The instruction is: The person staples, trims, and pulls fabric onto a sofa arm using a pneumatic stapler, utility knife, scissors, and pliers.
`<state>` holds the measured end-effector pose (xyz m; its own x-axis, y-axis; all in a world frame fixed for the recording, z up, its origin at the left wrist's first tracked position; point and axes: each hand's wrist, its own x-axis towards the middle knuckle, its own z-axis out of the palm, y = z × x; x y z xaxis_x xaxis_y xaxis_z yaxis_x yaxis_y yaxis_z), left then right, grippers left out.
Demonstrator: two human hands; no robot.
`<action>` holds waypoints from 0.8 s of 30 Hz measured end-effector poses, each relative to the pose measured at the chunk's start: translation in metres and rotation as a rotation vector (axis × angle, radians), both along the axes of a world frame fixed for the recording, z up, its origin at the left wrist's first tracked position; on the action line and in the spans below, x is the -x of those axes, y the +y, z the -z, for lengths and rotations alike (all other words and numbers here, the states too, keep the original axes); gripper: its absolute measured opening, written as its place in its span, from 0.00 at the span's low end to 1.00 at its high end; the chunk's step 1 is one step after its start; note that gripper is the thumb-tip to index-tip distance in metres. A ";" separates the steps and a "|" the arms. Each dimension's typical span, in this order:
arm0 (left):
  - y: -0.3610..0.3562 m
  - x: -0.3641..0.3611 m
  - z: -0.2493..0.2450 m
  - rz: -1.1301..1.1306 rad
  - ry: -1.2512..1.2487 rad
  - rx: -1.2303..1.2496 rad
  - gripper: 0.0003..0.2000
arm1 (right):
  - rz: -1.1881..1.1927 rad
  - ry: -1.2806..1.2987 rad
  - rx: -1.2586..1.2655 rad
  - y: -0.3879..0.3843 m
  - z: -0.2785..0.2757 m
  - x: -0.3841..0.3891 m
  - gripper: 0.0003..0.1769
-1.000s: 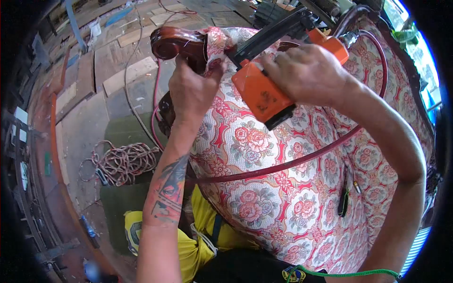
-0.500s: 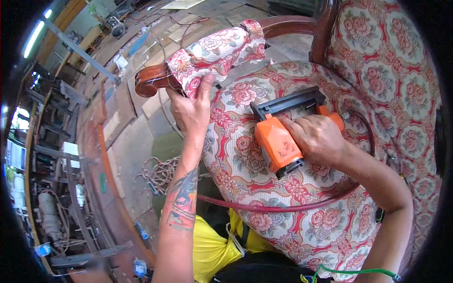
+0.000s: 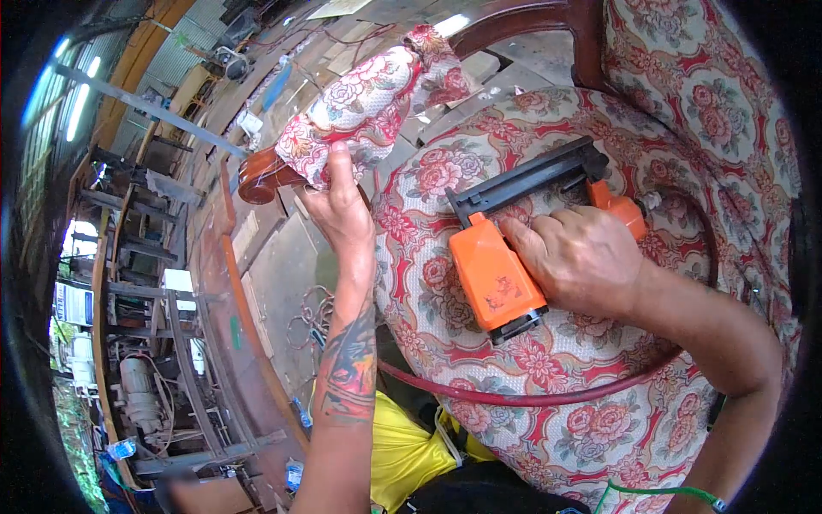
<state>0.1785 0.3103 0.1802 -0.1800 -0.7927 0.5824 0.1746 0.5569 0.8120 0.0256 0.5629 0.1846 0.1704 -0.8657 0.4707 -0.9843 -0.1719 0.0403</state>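
Note:
My left hand (image 3: 336, 206) grips the chair's armrest, its thumb pressed on the floral cover fabric (image 3: 364, 94) and its fingers hidden underneath. The fabric drapes over the armrest, with a loose flap at the far end. A carved wooden scroll (image 3: 264, 177) sticks out of the near end. In my right hand (image 3: 586, 257) is an orange and black pneumatic staple gun (image 3: 498, 276), held by its handle on its side over the floral seat (image 3: 488, 364). A red air hose (image 3: 548, 397) loops from the gun across the seat.
On the right rises the upholstered backrest (image 3: 728, 103), joined to a dark wooden arm frame (image 3: 522, 24). Coiled rope (image 3: 312, 321) lies on the floor beside the seat. Wooden racks and a grey motor (image 3: 139, 394) stand at left. Yellow cloth (image 3: 411, 437) shows at the bottom.
The view has shifted, so the armrest and left hand appear further left. My left thumb still presses the fabric. The staple gun stays in my right hand over the seat.

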 end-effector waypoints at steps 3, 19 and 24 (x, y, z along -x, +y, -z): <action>-0.003 0.005 0.005 0.031 0.005 0.032 0.28 | -0.001 -0.005 0.013 0.000 0.001 0.000 0.11; 0.014 0.027 0.000 -0.041 0.207 -0.141 0.33 | 0.010 0.027 0.079 0.000 0.005 0.000 0.11; 0.017 0.026 -0.003 -0.020 0.187 -0.130 0.35 | 0.025 0.009 0.065 0.001 0.004 -0.001 0.11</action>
